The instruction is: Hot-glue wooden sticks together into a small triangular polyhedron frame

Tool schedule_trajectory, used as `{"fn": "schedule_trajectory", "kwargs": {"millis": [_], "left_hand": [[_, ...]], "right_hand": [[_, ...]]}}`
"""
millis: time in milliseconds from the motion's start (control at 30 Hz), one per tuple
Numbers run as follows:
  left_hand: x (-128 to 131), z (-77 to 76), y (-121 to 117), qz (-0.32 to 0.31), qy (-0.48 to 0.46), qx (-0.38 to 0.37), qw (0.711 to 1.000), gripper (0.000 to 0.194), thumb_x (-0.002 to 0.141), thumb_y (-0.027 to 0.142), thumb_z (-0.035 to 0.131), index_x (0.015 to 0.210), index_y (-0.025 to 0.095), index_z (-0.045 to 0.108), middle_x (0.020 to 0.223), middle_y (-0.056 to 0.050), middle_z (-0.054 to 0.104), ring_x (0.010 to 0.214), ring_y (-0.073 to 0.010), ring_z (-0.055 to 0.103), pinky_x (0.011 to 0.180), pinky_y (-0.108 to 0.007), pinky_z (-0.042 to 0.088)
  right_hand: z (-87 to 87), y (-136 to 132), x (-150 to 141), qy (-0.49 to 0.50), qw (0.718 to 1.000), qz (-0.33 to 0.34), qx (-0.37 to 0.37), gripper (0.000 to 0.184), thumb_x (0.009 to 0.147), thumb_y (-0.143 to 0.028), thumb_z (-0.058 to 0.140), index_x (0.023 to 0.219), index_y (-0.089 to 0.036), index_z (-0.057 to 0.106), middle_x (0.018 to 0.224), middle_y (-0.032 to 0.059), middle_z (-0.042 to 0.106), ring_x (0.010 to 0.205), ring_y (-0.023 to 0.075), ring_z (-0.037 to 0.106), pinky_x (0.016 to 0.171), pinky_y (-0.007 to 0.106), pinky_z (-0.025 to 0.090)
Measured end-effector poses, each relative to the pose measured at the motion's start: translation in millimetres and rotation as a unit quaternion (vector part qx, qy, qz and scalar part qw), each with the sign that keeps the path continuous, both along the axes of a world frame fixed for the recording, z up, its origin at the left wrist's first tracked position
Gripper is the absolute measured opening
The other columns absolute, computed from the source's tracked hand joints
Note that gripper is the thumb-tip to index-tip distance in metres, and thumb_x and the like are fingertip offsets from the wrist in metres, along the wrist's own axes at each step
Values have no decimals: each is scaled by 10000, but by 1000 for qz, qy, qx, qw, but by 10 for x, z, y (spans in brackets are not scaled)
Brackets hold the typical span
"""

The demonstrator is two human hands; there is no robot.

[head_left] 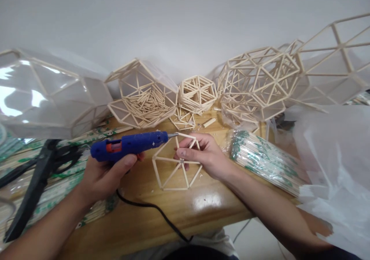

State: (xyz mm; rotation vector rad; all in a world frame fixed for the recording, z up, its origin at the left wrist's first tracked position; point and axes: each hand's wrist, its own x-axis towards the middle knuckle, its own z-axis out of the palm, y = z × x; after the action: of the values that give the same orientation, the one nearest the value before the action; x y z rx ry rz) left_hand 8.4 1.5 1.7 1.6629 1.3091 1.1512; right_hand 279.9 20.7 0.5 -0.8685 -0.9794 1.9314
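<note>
My left hand (pixel 105 175) is wrapped round the grip of a blue hot glue gun (pixel 130 144), which points to the right. Its metal tip touches the upper edge of a flat hexagon of wooden sticks (pixel 177 162). My right hand (pixel 204 154) pinches that hexagon near its centre hub and top spokes, holding it slightly raised over the wooden table (pixel 179 210). The gun's black cord (pixel 156 210) trails off the table's front edge.
Several stick-frame polyhedra stand along the wall, one (pixel 143 94) filled with loose sticks. A film-covered frame (pixel 43 94) sits at the left. Packs of sticks (pixel 266 159) lie at the right, black scissors (pixel 62 156) at the left, white plastic sheet (pixel 335 167) at the far right.
</note>
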Motion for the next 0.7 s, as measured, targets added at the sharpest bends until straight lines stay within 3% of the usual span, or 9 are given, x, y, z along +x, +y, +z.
{"fn": "schedule_trajectory", "kwargs": {"millis": [200,700], "left_hand": [[-15,3,7,31,-13,7,999,230,842,476,824,791,259,881,663,-40,803,500,-159,695,478,-197,564],[-18,46,14,5,-11,-32,999,320,800,535,839,739,222,868,657,-84,802,533,-212,731,480,-246,596]], "right_hand": [[21,-4,7,4,1000,-4,6,285,655,-306,1038,783,-192,810,671,-19,774,549,97,668,558,207,571],[-27,14,-1,-31,999,-10,21,305,690,-386,1013,799,-202,795,690,-19,763,577,115,664,597,252,586]]}}
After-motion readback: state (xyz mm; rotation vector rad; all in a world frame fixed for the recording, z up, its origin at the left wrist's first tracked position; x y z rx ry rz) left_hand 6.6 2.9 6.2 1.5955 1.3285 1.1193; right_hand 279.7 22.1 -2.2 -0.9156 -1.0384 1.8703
